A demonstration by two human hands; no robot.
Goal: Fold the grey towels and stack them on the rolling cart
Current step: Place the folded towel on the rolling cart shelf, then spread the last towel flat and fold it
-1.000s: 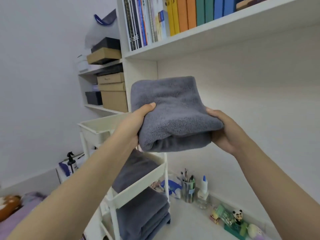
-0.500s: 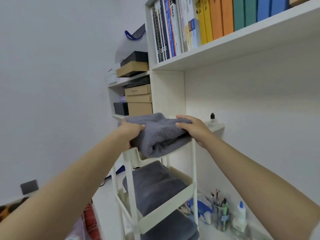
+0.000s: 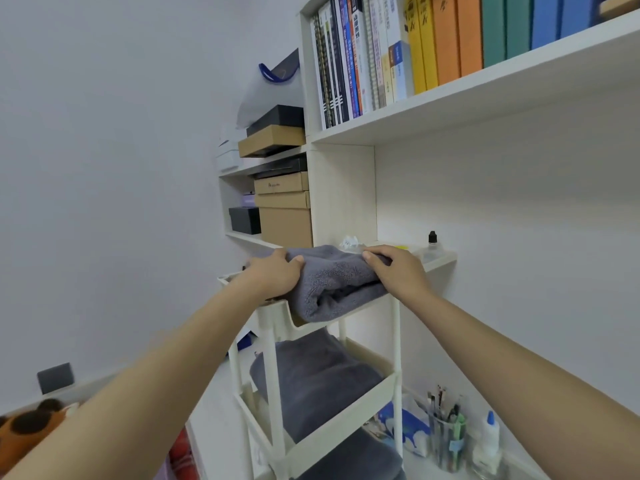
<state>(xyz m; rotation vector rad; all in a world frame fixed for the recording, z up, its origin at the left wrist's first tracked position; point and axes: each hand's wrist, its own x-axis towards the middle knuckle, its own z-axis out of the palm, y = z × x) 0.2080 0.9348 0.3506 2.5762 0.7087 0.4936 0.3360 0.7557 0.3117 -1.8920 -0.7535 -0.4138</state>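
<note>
Folded grey terry towel [image 3: 334, 282] lying in the top tray of the white plastic three-tier rolling cart [image 3: 273, 344], rolled edge facing the camera and bulging over the tray's front lip. Left hand [image 3: 273, 275] gripping the towel's left end, thumb curled over the top, fingers apparently tucked beneath though hidden by the cloth. Right hand [image 3: 398, 273] holding the towel's right end, fingers bent down over the upper surface. Both arms stretched forward and up from the lower corners. Second folded grey towel [image 3: 311, 382] filling the middle tray, third grey towel [image 3: 356, 459] in the bottom tray, partly cut off by the frame edge. Cart standing just beside the white wooden bookshelf [image 3: 346, 195], top tray near the low ledge carrying a small clear dropper bottle with a black cap [image 3: 432, 242]. Row of upright coloured books [image 3: 433, 46] on the upper shelf. Stacked brown cardboard boxes [image 3: 284, 206] in the left compartment. Clear pen cup with pens [image 3: 446, 434] and white glue bottle with a blue tip [image 3: 488, 438] on the white desk surface at the lower right
</note>
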